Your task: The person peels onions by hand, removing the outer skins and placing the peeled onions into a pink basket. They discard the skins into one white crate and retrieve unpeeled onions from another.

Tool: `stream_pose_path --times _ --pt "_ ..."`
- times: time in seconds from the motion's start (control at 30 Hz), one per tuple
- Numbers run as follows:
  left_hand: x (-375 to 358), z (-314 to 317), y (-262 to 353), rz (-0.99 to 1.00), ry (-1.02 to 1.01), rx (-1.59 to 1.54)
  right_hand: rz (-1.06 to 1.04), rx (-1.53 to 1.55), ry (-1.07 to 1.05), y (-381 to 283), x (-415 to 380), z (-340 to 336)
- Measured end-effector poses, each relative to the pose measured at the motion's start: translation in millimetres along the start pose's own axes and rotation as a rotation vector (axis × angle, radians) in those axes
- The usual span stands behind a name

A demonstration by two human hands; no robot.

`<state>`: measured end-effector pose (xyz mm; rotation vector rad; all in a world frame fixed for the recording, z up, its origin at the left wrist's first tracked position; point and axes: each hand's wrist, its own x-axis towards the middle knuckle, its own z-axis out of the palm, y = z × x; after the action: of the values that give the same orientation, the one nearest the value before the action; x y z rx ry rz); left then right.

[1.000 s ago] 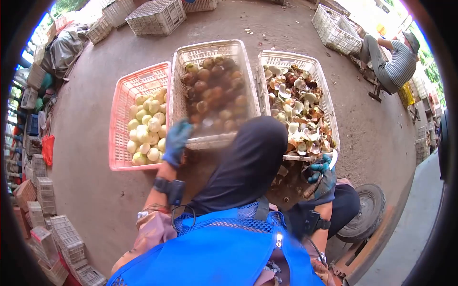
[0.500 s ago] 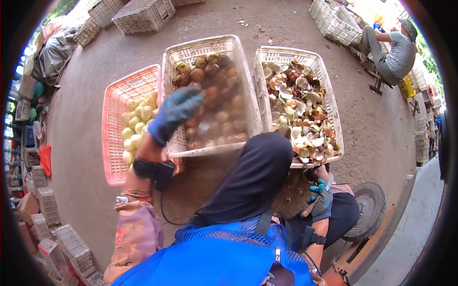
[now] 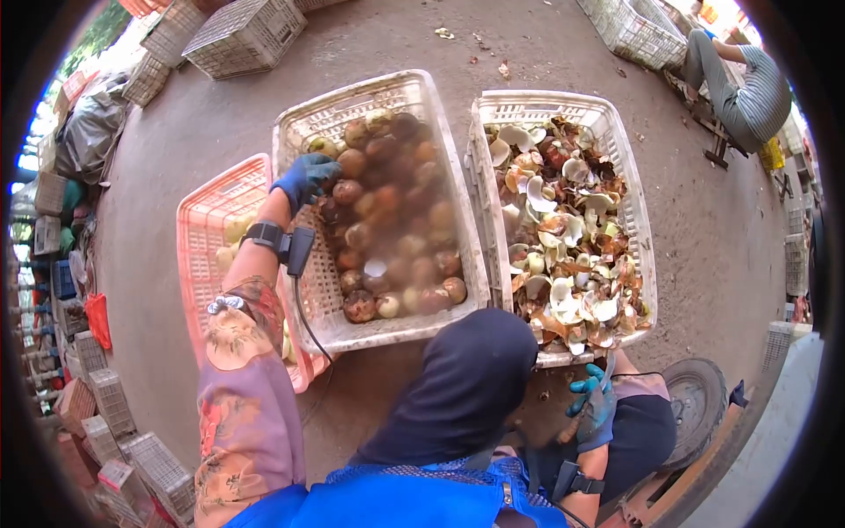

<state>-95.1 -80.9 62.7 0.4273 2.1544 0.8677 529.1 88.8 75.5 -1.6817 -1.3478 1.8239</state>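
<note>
My left hand point(image 3: 308, 179), in a blue glove, reaches over the left side of the middle white crate point(image 3: 471, 264). Its fingers curl down around an onion among the brown, unpeeled onions point(image 3: 359, 308); the fingertips are partly hidden. Low on the right, beside my knee, my gloved right hand point(image 3: 596, 409) is closed around a small knife point(image 3: 610, 365). The blade points up toward the right white crate point(image 3: 647, 264), which holds onion skins and cut ends point(image 3: 563, 229). Pale peeled onions point(image 3: 227, 255) show in the pink crate point(image 3: 194, 264), partly covered by my left arm.
Another person point(image 3: 748, 97) sits on a low stool at the upper right, near a large crate point(image 3: 638, 35). More crates point(image 3: 246, 40) stand at the back and along the left side. A wheel point(image 3: 691, 409) is close by on my right.
My left hand has come down from above the middle crate to the onions at its left side. The view has shifted slightly. My right hand stays beside my knee with the knife.
</note>
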Motion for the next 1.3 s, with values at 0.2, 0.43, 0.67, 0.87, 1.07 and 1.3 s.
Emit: stream_pose_path --times 0.2,0.43,0.67,0.87,1.07,1.3 --pt "94.7 92.4 -13.9 0.495 -0.128 0.409 0.036 -0.023 0.088 -5.7 6.9 7.1" --pt "117.0 167.9 19.1 0.424 -0.093 0.998 0.068 0.03 0.107 -12.5 7.4 9.7" --pt "139.9 206.4 -2.8 0.441 0.179 1.091 0.072 0.007 0.093 -10.9 12.9 4.0" --pt "104.4 153.4 9.2 0.385 0.021 0.155 0.06 0.02 0.122 -25.3 8.2 1.8" --pt "-71.6 95.3 37.3 0.31 -0.389 -1.006 -0.067 0.041 -0.083 -9.4 3.1 0.0" --pt "-224.9 108.1 82.4 0.222 -0.465 -1.607 -0.298 0.026 -0.306 -47.2 -35.3 35.9"
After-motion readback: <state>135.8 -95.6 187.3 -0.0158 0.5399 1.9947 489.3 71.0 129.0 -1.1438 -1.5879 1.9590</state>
